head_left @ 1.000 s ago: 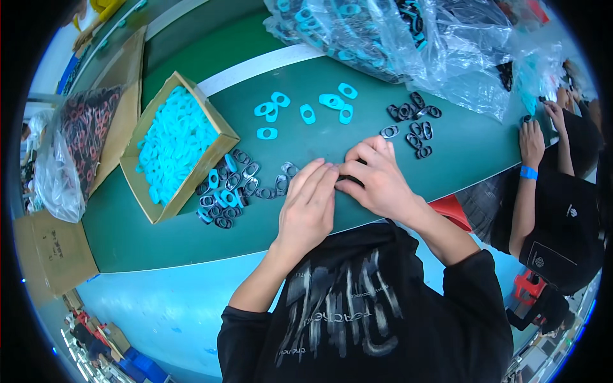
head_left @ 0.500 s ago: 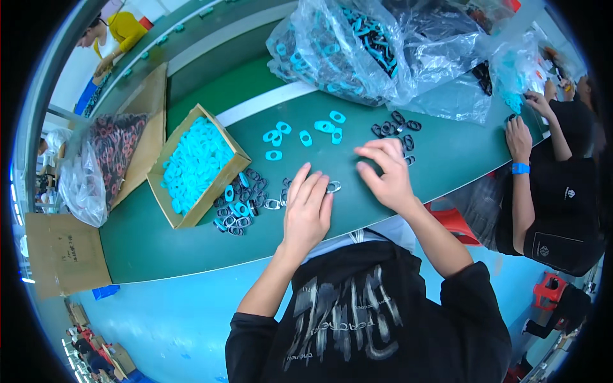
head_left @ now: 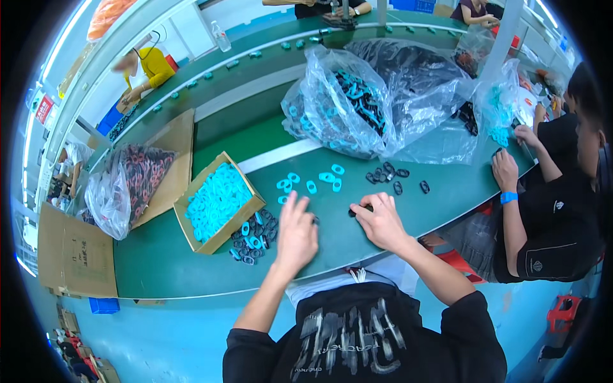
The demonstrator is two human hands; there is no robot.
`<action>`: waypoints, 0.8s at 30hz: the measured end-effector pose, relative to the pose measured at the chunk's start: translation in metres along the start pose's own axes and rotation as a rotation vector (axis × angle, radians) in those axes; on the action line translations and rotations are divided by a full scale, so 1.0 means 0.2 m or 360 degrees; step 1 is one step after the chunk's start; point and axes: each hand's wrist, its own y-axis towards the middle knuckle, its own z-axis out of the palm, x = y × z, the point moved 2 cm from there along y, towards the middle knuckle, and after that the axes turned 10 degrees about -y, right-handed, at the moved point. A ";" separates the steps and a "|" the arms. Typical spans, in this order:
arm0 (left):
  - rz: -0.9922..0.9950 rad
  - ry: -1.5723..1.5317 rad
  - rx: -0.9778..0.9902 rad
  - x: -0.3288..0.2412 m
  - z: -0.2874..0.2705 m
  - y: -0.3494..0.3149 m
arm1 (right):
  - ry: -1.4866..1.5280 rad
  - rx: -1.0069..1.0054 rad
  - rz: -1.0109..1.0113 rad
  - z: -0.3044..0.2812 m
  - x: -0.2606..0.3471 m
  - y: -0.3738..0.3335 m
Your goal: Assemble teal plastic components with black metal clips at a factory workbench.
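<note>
My right hand (head_left: 383, 223) is closed, thumb and fingers pinching a small black oval piece (head_left: 356, 210) just above the green table. My left hand (head_left: 297, 233) has its fingers stretched forward and somewhat apart, slightly blurred. A bit of a dark piece (head_left: 315, 220) shows at its thumb side; whether it touches the hand is unclear. Several loose turquoise oval rings (head_left: 311, 187) lie beyond my fingers. A group of black oval rings (head_left: 386, 171) lies beyond my right hand. Left of my left hand, black and turquoise rings (head_left: 255, 239) are heaped against a cardboard box.
The cardboard box (head_left: 250, 207) is full of turquoise rings. Large clear bags (head_left: 338, 108) of turquoise and black parts stand at the back. Another bag (head_left: 121, 191) of dark and red parts sits at left. A co-worker (head_left: 543, 198) works at the right along the table (head_left: 172, 274).
The view has tilted up, showing more of the far side. My right hand has closed on a black oval piece. My left hand has moved forward and left over the table.
</note>
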 end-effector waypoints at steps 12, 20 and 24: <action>-0.0322 0.0370 0.0120 0.28 -0.05 0.24 | 0.0149 -0.0109 0.0299 0.03 -0.11 0.04; -0.0347 0.0460 0.0055 0.28 -0.06 0.34 | 0.0169 -0.0247 0.0399 0.05 -0.11 -0.01; -0.0389 0.0593 0.0029 0.36 -0.01 0.32 | 0.0124 -0.0232 0.0304 0.03 -0.11 -0.03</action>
